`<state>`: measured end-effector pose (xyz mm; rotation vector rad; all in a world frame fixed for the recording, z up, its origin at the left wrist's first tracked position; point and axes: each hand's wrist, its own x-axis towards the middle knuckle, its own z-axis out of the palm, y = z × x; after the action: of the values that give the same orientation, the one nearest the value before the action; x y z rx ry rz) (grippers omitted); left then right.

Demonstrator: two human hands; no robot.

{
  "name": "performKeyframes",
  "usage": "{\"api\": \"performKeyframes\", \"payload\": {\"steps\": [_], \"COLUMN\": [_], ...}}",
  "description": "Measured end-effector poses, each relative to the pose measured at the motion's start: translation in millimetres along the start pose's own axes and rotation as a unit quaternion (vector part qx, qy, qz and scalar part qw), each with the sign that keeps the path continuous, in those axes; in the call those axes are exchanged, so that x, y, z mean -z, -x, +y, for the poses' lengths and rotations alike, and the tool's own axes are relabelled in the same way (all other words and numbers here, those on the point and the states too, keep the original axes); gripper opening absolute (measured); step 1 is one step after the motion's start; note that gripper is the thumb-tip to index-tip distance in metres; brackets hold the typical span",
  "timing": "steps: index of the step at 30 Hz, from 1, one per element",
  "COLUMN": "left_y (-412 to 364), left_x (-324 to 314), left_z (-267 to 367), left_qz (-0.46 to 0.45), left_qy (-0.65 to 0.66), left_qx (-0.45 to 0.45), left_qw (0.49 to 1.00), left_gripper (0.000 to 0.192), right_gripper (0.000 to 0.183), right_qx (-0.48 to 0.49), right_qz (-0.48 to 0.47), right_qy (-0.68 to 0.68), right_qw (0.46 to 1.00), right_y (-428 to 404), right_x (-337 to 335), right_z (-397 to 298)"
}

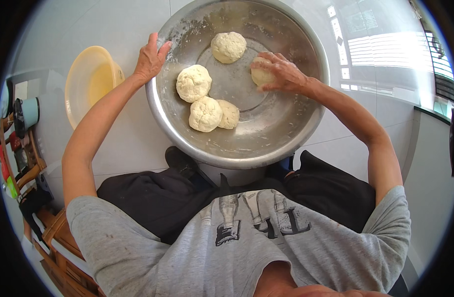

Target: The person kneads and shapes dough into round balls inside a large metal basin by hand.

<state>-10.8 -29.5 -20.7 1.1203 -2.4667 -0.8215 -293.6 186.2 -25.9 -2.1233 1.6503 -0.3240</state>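
A large stainless steel basin [242, 143] stands on the floor in front of me, its inner wall smeared with flour. My left hand [151, 57] grips the rim at the upper left, the thumb reaching over the edge. On the right side of the basin, my right hand [280, 72] is wrapped over a dough ball [259, 74], hiding part of it. A rough round dough ball [228, 47] sits alone toward the far side. At the left, another dough ball [193, 83] touches a lower dough ball [206, 114], which partly covers a flatter dough piece [229, 114].
A yellow plastic basin [89, 85] stands on the tiled floor [138, 148] left of the steel one, partly behind my left forearm. Wooden furniture [63, 237] and a light-blue container [29, 111] are at the far left. My knees flank the basin's near side.
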Motion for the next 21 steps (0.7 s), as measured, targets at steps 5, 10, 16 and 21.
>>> {"api": "performKeyframes", "payload": {"steps": [5, 10, 16, 21], "left_y": [0.8, 3.1, 1.3, 0.4], "left_x": [0.5, 2.5, 0.6, -2.0], "left_z": [4.3, 4.2, 0.1, -4.4], "left_qz": [-0.010, -0.017, -0.009, -0.002], "left_qy": [0.012, 0.029, 0.046, 0.041], "left_qx": [0.017, 0.038, 0.024, -0.003], "left_qw": [1.000, 0.999, 0.999, 0.999], "left_gripper": [0.036, 0.035, 0.035, 0.037], "right_gripper": [0.050, 0.045, 0.033, 0.044], "right_qx": [-0.115, -0.063, 0.028, -0.028], "right_qz": [0.014, 0.047, 0.038, -0.032], "right_qy": [-0.090, -0.032, 0.091, 0.028], "right_qw": [0.989, 0.996, 0.995, 0.999], "right_y": [-22.3, -12.0, -23.7, -34.6], "right_x": [-2.1, -34.8, -44.7, -32.8], "right_z": [18.1, 7.0, -4.7, -2.0]}}
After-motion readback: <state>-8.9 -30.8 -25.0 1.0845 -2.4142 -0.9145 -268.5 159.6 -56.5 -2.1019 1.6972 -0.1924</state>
